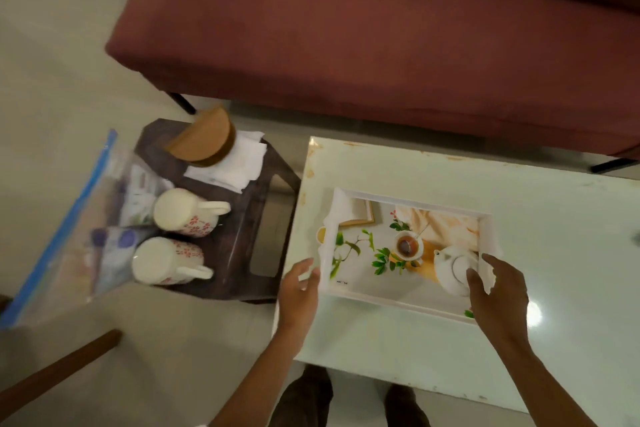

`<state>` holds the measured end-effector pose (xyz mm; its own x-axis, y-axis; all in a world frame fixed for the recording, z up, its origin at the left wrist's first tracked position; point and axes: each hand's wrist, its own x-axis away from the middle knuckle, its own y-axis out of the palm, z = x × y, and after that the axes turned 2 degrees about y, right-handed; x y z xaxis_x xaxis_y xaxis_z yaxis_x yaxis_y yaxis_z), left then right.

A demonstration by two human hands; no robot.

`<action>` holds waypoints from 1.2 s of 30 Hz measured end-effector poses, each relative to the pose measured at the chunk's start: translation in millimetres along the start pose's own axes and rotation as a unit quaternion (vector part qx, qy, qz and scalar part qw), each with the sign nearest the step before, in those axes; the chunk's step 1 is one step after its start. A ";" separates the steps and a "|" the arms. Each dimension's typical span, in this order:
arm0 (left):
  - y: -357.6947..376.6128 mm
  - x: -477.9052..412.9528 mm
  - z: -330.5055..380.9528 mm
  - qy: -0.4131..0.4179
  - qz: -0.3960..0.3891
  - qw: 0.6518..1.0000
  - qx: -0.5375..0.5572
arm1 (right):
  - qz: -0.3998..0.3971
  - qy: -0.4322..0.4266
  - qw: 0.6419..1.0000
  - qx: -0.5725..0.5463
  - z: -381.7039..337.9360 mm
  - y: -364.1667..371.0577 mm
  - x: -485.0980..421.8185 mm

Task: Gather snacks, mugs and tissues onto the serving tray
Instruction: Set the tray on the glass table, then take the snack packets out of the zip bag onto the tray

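A white serving tray (401,302) with a printed teapot-and-leaves picture lies on the pale table (540,218). My left hand (300,288) is at the tray's left edge, fingers apart and touching the rim. My right hand (498,291) rests over the tray's right end, fingers spread. On a dark side stool (242,253) to the left stand two cream mugs with red flowers, the farther mug (183,210) and the nearer mug (166,262). White tissues (239,163) lie under a wooden holder (204,137). A clear zip bag of snacks (104,225) leans beside the mugs.
A maroon sofa (381,28) fills the far side, close behind the table and stool. A wooden bar (59,371) crosses the lower left. My feet (304,395) stand at the table's near edge, on a pale tiled floor.
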<state>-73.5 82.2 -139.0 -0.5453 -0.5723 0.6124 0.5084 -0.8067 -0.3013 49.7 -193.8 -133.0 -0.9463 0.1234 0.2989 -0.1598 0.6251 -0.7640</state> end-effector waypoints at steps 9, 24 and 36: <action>-100.6 111.5 32.3 0.100 0.004 0.991 -0.092 | -0.024 -0.049 0.996 -0.067 -102.5 -5.7 72.9; -282.4 33.7 117.4 0.200 0.265 0.863 -0.381 | -0.099 -0.212 0.972 0.028 -266.0 45.8 158.6; -375.8 -15.6 130.1 0.179 0.266 0.918 -0.232 | -0.159 -0.216 0.952 0.149 -354.0 132.5 212.8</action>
<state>-169.4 413.4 59.8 -0.5286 -0.8482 0.0334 0.4736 -0.3273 -0.8176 -73.4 188.1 31.8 -0.8539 -0.4037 0.3285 -0.4690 0.3230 -0.8220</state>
